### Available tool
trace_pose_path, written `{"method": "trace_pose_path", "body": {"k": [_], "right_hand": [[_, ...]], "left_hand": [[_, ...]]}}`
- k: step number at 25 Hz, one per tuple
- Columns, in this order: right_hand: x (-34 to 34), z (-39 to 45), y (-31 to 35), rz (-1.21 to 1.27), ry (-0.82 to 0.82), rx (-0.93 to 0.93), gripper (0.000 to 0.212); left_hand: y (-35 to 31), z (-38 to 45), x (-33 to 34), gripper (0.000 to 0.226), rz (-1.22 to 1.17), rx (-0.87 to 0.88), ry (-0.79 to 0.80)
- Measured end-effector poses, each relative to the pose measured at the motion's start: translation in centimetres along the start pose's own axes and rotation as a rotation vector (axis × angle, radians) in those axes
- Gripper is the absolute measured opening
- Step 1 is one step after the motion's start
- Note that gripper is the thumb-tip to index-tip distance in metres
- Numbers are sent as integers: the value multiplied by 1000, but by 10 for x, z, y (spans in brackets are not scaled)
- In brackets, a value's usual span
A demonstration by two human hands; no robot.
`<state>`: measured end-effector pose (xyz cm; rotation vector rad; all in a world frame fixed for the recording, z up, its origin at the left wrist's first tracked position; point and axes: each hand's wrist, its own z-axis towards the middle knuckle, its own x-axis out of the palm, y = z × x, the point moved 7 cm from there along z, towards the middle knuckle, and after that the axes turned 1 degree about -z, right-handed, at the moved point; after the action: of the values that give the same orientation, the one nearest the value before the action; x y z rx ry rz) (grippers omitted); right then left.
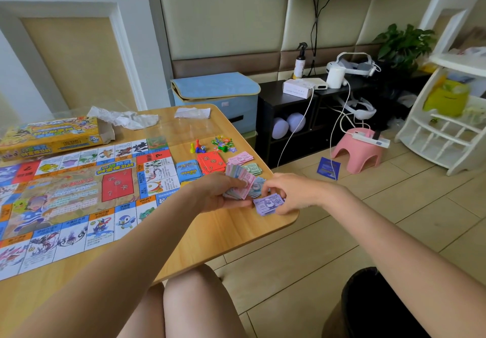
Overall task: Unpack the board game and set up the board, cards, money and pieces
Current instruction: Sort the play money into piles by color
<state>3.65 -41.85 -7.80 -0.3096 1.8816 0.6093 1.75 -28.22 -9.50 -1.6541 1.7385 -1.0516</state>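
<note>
A person seated at a wooden table [210,235] sorted play money at its 3 o'clock edge. The left hand [218,193] curled its fingers around a fanned wad of notes [240,183], pink ones on top. The right hand [284,193] pinched a purple note [268,202] just beside the wad, touching the table near the rounded corner.

The game board [76,193] lay unfolded and flat across the table's 9 o'clock half. Toward 12 o'clock from the hands sat a blue card deck [189,170] and a red card deck [211,162], side by side, with small piles of pink notes [240,158] and green notes [253,169] at their 3 o'clock side. Coloured pawns [197,148] stood beyond the decks, near a heap of small bright tokens [223,143]. The yellow game box [50,135] rested at the board's 12 o'clock edge, beside crumpled plastic wrap [123,119].
</note>
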Motion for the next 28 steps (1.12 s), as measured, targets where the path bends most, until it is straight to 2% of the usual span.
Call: {"method": "trace_pose_path", "body": {"k": [6, 11, 15, 19, 22, 24, 28], "right_hand": [[-10, -1, -2, 39, 29, -1, 46], [-48, 12, -2, 505, -348, 48, 20], [-40, 33, 4, 624, -347, 65, 11], [-48, 56, -23, 853, -589, 249, 8], [-44, 84, -35, 1007, -613, 313, 11], [-41, 97, -39, 942, -599, 346, 8], [-32, 119, -38, 562, -536, 435, 12]], "left_hand": [[-3, 3, -9, 12, 15, 35, 27], [-10, 4, -8, 17, 42, 121, 75], [-21, 2, -9, 10, -60, 125, 87], [-38, 8, -40, 19, -242, 214, -14], [-43, 9, -63, 17, -173, 229, -39], [-42, 11, -70, 15, -125, 222, -34], [-44, 18, -74, 11, -65, 222, -33]]}}
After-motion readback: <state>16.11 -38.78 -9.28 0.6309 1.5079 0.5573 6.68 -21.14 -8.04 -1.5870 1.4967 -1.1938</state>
